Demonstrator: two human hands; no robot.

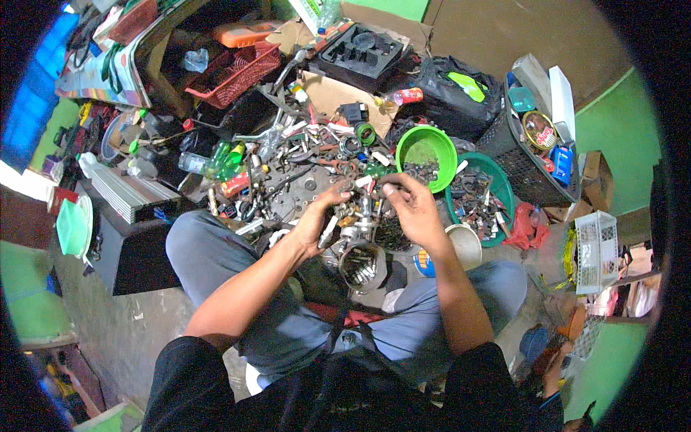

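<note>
I sit cross-legged on the floor, both forearms reaching over a pile of small metal parts [313, 183]. My left hand [318, 219] has its fingertips drawn together around something small that I cannot make out. Just across from it, my right hand [415, 212] pinches with thumb and fingers, and what it grips is too small to name. The fingertips of both hands nearly meet above the pile. Below them, between my legs, stands a round container [362, 268] with several small metal pieces inside. A bright green bowl [452, 160] holding small parts is beyond my right hand.
A dark green basket [509, 205] of parts stands right of the bowl, near a red plastic bag [529, 229]. At the back are a red basket [241, 75], a black moulded tray [360, 56] and a black bag [471, 108]. A black box-shaped device [119, 248] sits left of my knee.
</note>
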